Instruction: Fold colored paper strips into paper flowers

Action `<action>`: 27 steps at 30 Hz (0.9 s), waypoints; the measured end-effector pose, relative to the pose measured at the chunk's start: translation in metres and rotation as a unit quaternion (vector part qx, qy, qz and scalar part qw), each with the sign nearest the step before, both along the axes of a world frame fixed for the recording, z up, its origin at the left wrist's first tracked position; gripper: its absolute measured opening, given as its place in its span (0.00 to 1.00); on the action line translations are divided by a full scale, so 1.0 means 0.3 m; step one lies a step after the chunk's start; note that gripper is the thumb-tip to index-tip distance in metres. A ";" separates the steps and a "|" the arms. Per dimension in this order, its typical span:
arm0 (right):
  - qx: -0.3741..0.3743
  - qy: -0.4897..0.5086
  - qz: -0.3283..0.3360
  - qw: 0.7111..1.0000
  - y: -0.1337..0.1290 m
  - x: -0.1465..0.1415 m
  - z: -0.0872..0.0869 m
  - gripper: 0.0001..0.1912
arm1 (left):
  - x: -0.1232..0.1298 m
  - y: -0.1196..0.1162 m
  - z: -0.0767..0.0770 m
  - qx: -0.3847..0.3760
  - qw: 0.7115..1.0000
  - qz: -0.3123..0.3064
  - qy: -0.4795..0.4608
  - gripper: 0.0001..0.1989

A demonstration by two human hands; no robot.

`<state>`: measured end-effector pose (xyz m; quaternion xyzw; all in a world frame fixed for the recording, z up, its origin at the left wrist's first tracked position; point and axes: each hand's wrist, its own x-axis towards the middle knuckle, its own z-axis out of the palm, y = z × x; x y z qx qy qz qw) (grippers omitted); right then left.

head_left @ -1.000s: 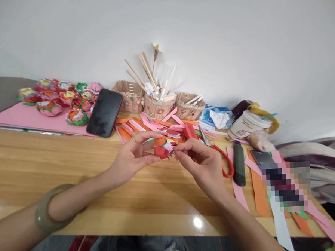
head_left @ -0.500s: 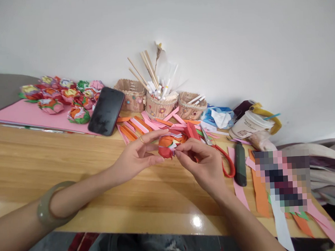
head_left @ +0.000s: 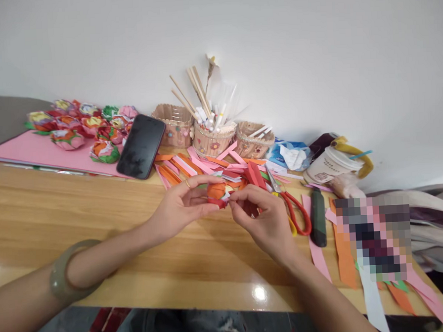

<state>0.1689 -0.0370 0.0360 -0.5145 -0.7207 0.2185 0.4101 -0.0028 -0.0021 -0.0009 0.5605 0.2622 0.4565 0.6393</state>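
Yellow loop (head_left: 292,224) has come into view btwn R hand (head_left: 265,218) & red-handled scissors (head_left: 303,218). Crinkly paper flower (head_left: 216,191), rounded orange petal w/ red below, is clamped btwn L hand (head_left: 173,208) thumb & fingers; R thumb & index pinch its near-R edge, over glossy wood table (head_left: 168,278).

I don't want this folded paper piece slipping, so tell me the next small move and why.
I'd gently press the right hand's fingertips inward while the left hand steadies the paper piece. The left fingers and thumb hold its orange and red side, and the right hand pinches its pale edge, so a small press there seems the safest move.
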 end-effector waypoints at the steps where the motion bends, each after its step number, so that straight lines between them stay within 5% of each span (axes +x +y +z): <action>1: -0.007 0.005 -0.001 1.000 0.001 0.000 0.002 0.07 | 0.000 0.000 0.001 0.000 1.000 0.004 -0.001 0.19; 9: -0.234 0.174 0.104 0.951 0.025 0.050 0.023 0.09 | -0.006 0.007 0.005 -0.001 1.000 0.010 -0.014 0.20; 13: -0.256 0.192 0.114 0.941 0.028 0.049 0.019 0.10 | -0.005 0.011 0.008 -0.016 1.000 0.000 -0.021 0.20; 19: -0.053 0.027 0.033 0.998 0.009 0.012 0.006 0.07 | 0.001 0.006 0.000 -0.036 0.999 -0.004 -0.006 0.21; 24: 0.162 -0.140 -0.024 0.977 -0.005 0.012 -0.053 0.09 | 0.017 -0.011 0.006 -0.038 0.999 0.038 0.009 0.20; 27: 0.178 -0.143 -0.031 0.973 -0.007 0.011 -0.058 0.09 | 0.021 -0.015 0.012 -0.036 0.998 0.049 0.011 0.20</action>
